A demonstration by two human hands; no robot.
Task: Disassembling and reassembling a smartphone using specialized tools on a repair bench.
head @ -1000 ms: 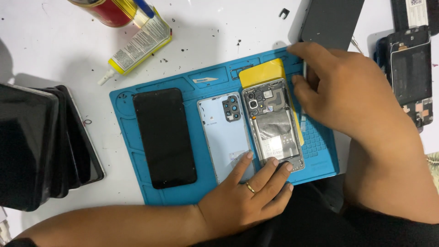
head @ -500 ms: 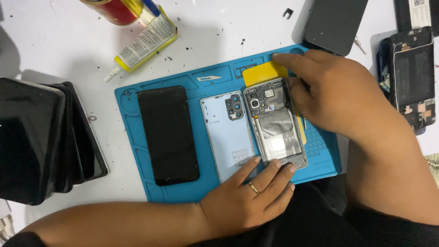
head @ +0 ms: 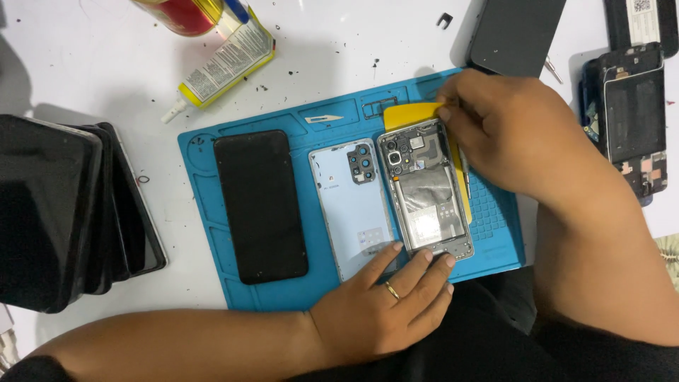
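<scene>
The right hand [head: 516, 134] has slid toward the top corner of the opened phone [head: 426, 189] on the blue mat [head: 212, 212], its grip pinched on a thin tool beside the yellow card [head: 414, 113]. The left hand [head: 382, 308] still presses fingertips, spread apart, on the phone's lower edge.

Two bare forearms are seen, with no sleeves reaching the wrists. A thin gold-coloured ring band is worn on a finger of the left hand [head: 378, 311]. No ring, watch or bracelet is seen on the right hand [head: 506, 131]. The fingernails of both hands are kept short and unpainted. No gloves are worn. At the lower left corner, a small patch of dark fabric is seen at the upper end of the left arm.
</scene>
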